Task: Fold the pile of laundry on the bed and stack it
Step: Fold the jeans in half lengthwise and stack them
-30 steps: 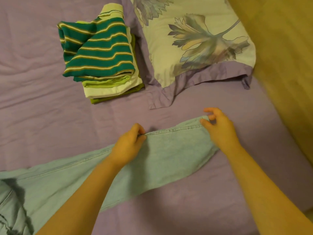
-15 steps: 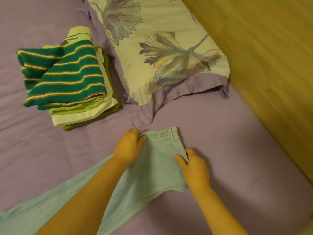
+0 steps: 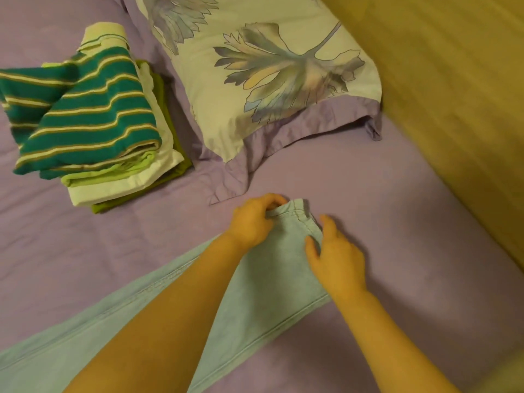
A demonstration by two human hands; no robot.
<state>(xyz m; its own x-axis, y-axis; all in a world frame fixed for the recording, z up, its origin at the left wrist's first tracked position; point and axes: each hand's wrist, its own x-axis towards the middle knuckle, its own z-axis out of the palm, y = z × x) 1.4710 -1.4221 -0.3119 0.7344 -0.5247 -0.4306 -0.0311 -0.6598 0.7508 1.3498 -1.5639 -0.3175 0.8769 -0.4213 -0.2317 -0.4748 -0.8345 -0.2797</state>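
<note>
Pale blue jeans (image 3: pixel 269 296) lie flat across the purple sheet (image 3: pixel 382 222), one leg running from the lower left up to its hem in the middle. My left hand (image 3: pixel 252 222) pinches the far corner of that hem. My right hand (image 3: pixel 337 256) rests on the hem's near corner; its thumb lies on the denim and its fingers are hidden at the cloth's edge. A stack of folded clothes (image 3: pixel 93 129) sits at the upper left, a green striped shirt on top of lime, white and olive pieces.
A floral pillow (image 3: pixel 269 69) with a purple border lies behind the hem, its corner close to my left hand. A yellow wooden wall or bed frame (image 3: pixel 453 109) runs along the right side.
The jeans leg's hem has narrowed and shifted left. My right hand moved left and down from the far end to the hem's near corner. My view turned right.
</note>
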